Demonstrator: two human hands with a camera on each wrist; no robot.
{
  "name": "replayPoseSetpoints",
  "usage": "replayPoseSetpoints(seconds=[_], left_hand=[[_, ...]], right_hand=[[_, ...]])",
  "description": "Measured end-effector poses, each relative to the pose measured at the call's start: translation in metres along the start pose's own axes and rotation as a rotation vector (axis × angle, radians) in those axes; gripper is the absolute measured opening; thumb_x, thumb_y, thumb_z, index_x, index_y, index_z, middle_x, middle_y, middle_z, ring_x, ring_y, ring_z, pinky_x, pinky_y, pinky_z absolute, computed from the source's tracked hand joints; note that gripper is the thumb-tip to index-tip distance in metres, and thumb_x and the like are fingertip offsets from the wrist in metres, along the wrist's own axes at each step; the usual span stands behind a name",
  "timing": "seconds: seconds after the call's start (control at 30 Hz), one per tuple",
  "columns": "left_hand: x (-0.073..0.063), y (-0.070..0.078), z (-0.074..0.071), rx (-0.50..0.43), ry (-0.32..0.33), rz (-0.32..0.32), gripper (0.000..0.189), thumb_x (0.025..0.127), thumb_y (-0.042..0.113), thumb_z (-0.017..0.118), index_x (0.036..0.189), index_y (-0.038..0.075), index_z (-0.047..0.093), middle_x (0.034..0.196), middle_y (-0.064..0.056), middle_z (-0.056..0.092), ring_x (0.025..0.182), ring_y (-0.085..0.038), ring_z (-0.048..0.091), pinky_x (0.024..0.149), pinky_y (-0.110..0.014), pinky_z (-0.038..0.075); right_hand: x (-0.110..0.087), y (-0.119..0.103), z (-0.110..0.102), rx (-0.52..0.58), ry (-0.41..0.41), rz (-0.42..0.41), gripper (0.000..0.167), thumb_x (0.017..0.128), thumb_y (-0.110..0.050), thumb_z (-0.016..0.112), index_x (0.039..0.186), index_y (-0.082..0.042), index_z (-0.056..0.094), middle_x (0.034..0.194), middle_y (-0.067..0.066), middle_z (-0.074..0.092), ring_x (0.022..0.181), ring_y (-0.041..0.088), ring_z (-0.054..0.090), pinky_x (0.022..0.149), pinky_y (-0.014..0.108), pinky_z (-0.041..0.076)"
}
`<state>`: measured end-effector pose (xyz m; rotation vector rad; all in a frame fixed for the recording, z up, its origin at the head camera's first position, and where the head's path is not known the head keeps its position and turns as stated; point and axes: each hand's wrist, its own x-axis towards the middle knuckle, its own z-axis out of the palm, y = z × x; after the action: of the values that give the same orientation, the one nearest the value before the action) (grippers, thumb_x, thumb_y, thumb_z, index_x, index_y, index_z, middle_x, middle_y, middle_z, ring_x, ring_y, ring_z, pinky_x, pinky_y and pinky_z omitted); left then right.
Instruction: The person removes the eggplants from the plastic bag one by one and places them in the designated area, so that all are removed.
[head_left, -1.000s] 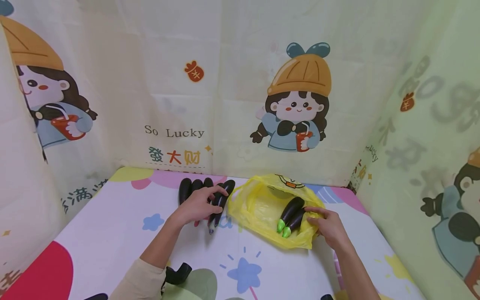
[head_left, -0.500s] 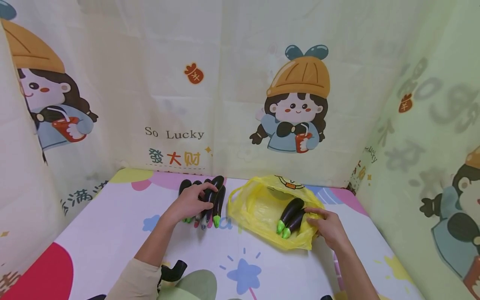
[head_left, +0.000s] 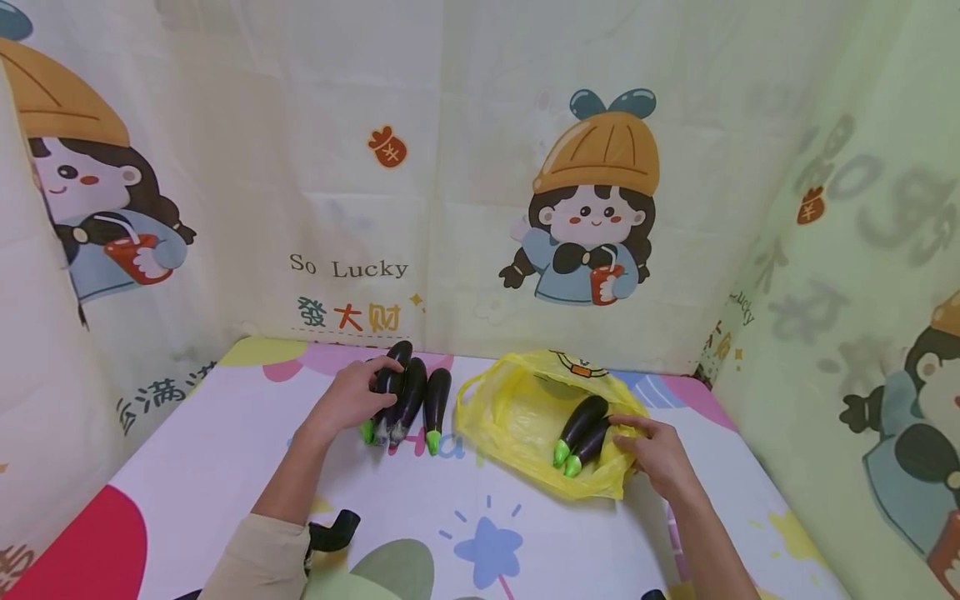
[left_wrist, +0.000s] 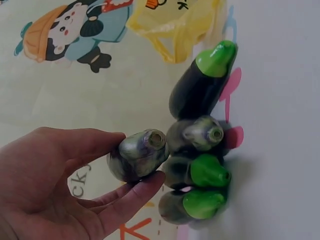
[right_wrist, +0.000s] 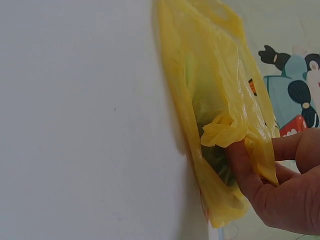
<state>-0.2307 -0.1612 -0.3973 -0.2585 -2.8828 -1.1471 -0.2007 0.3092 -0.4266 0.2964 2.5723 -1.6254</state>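
Editor: What is in the left-hand grip?

Photographer: An eggplant (left_wrist: 132, 162) with a pale, mottled cap, pinched between thumb and fingers of the left hand (head_left: 348, 402). Beside and below that grip lie four more eggplants (left_wrist: 202, 87). Whether the held one touches its neighbor is hard to tell; the hand hides part of the group.

Editor: And the container?

Photographer: A yellow plastic bag (head_left: 517, 421), right of that grip, mouth open. Two green-capped eggplants (head_left: 582, 420) lie side by side inside, just left of the right hand (head_left: 660, 454), which grasps the bag's edge. The right wrist view loses most of the contents behind folded plastic.

Editor: The arms?

Photographer: Both reach forward, hands well apart. Nearer the person than the left grip, a beige sleeve (head_left: 258, 558) partly covers a black curved object (head_left: 337, 531). Beyond both grips hangs a cartoon-printed curtain (head_left: 465, 208). Beneath them, a patterned white table (head_left: 408, 500).
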Motion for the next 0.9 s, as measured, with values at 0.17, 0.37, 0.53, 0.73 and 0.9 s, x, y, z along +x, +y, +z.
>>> replayPoseSetpoints(seconds=[0.17,0.37,0.53,0.73,0.9], left_hand=[[0.0,-0.007,-0.004,0.014,0.018,-0.021,0.044,0.095,0.017,0.07,0.138,0.015,0.062,0.112,-0.021,0.059,0.102,-0.034,0.055,0.074,-0.039,0.053],[-0.001,-0.015,-0.011,0.03,0.045,-0.035,0.044,0.095,0.017,0.069,0.138,0.015,0.062,0.123,-0.027,0.059,0.107,-0.038,0.057,0.082,-0.047,0.057],[-0.001,-0.023,-0.017,0.017,0.07,-0.038,0.044,0.095,0.017,0.067,0.139,0.013,0.06,0.126,-0.029,0.058,0.107,-0.039,0.058,0.08,-0.045,0.057],[0.0,-0.034,-0.022,0.033,0.099,-0.057,0.044,0.095,0.016,0.067,0.138,0.01,0.06,0.112,-0.026,0.062,0.093,-0.034,0.058,0.069,-0.036,0.051],[0.0,-0.046,-0.021,0.05,0.1,-0.093,0.046,0.095,0.016,0.067,0.139,0.008,0.06,0.109,-0.026,0.064,0.094,-0.035,0.059,0.073,-0.042,0.052]], right_hand=[[0.0,-0.001,0.0,0.001,-0.004,0.006,0.042,0.101,-0.008,0.061,0.142,0.001,0.06,0.142,0.025,0.046,0.081,0.017,0.058,0.063,0.029,0.051],[0.0,-0.002,0.0,-0.003,-0.004,0.021,0.042,0.102,-0.008,0.06,0.143,0.0,0.06,0.143,0.024,0.044,0.083,0.018,0.057,0.064,0.029,0.051],[0.0,-0.001,0.0,-0.006,-0.001,0.009,0.042,0.101,-0.008,0.061,0.143,0.0,0.06,0.14,0.023,0.046,0.081,0.018,0.056,0.062,0.028,0.05],[0.0,-0.001,-0.001,-0.014,-0.001,0.005,0.042,0.102,-0.008,0.061,0.143,0.0,0.06,0.142,0.024,0.045,0.079,0.018,0.055,0.062,0.029,0.049],[0.001,0.0,-0.001,-0.014,-0.004,0.009,0.042,0.102,-0.008,0.061,0.143,-0.001,0.06,0.144,0.024,0.044,0.08,0.018,0.055,0.062,0.03,0.05]])
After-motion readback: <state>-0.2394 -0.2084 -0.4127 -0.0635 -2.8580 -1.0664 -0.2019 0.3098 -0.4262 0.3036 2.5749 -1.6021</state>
